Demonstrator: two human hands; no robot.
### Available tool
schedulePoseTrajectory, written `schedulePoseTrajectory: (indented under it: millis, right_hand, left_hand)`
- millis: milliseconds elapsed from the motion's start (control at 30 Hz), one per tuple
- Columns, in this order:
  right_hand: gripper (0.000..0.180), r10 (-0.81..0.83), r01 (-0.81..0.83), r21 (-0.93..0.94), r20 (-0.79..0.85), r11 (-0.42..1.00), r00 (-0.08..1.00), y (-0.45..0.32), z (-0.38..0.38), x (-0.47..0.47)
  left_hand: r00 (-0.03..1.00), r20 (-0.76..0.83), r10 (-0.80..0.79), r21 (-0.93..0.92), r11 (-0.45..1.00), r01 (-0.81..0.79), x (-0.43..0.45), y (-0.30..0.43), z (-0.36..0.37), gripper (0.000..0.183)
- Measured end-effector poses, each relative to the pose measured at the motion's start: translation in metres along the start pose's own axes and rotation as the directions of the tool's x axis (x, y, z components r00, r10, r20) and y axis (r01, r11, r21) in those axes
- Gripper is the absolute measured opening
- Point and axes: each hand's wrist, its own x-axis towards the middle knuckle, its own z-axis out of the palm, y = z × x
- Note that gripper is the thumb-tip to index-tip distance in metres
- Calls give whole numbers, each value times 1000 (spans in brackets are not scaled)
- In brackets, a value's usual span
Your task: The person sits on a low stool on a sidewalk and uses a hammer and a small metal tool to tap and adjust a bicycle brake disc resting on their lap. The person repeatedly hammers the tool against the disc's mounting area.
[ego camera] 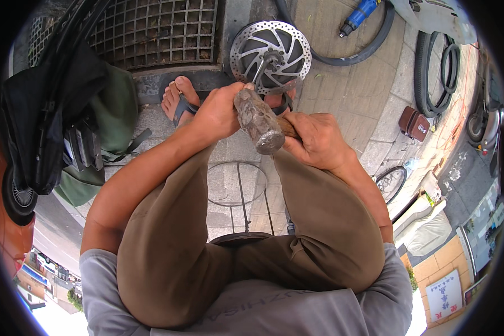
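My right hand (pixel 319 136) is closed around the wooden handle (pixel 289 127) of a hammer. Its heavy, worn steel head (pixel 258 122) hangs between my hands, close beside the fingers of my left hand (pixel 220 111). That left hand grips a slim metal tool (pixel 259 74), partly hidden by the hammer head and fingers. The tool's far end meets the bolted centre of a drilled brake disc (pixel 304 54), which is mounted on a dark wheel hub between my feet. Whether the tool's tip sits on a bolt, I cannot tell.
A metal grate (pixel 164 33) lies beyond my left foot. A black tyre or tube (pixel 353 61) curves behind the disc, near a blue power tool (pixel 361 14). Further right are coiled tyres (pixel 422 75) and a brown pouch (pixel 414 123). A dark bag (pixel 54 92) stands left.
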Motion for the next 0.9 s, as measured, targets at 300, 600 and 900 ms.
schedulePoseTrajectory:
  millis: [300,600,900]
  right_hand:
    - [36,65,-64,57,-26,996,998,1,-1,1]
    - [34,84,-82,47,-37,996,996,1,-7,-1]
    - [34,111,-108,67,-45,992,993,4,-4,-5]
  left_hand:
    - [992,43,115,-20,993,-114,4,8,4,43]
    - [1000,-14,-12,256,967,15,2,26,-18,16]
    - [1000,-13,8,128,992,-6,4,27,-7,16]
